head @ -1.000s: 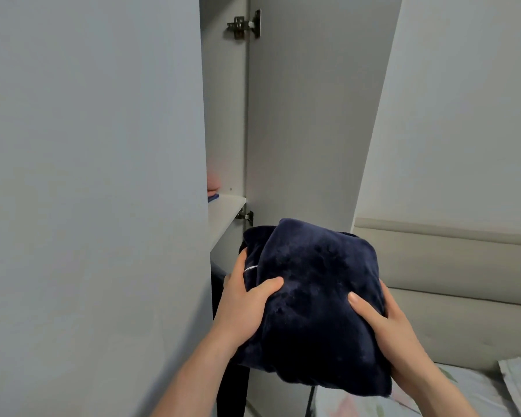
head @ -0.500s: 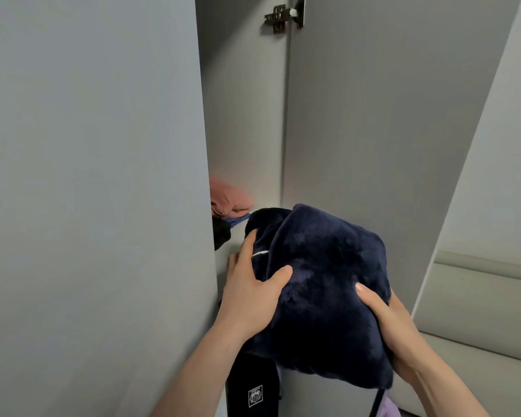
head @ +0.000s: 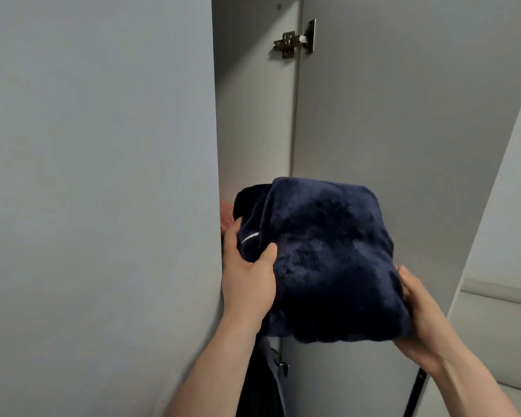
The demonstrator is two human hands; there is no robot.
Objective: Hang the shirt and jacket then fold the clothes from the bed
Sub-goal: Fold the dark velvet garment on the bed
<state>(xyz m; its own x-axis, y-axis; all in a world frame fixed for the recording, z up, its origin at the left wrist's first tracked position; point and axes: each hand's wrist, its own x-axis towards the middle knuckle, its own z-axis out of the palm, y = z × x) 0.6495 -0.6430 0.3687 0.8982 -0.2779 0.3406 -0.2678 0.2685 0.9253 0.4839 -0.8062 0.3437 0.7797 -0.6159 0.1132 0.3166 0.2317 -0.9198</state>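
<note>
Navy plush fleece, thick and softly dimpled, fills the space between both hands as a folded garment squared into a fat, pillow-like bundle with rounded corners. The left hand grips its left side, thumb curled over the front face and fingers wrapped round behind the edge, just beside a thin pale stripe that runs across an inner layer of the pile. The right hand cups the lower right corner from beneath and behind, fingers curved against the nap; only their upper knuckles show, since the bundle hides the tips. Bare forearms rise from the bottom of the view to meet it.

The bundle is held in mid-air at the mouth of an open wardrobe, its upper left corner reaching into the narrow gap. Tucked behind that corner, a sliver of salmon-pink cloth shows inside the cabinet; what it rests on is hidden. On the left stands a broad, smooth, matt grey panel, flat and featureless. On the right the open wardrobe door swings outward, equally smooth and grey, fixed by a metal cup hinge near the top; a second hinge sits low, under the bundle. Below the left wrist hangs dark fabric, black and limp. At far right a padded, pale headboard shows horizontal seams
</note>
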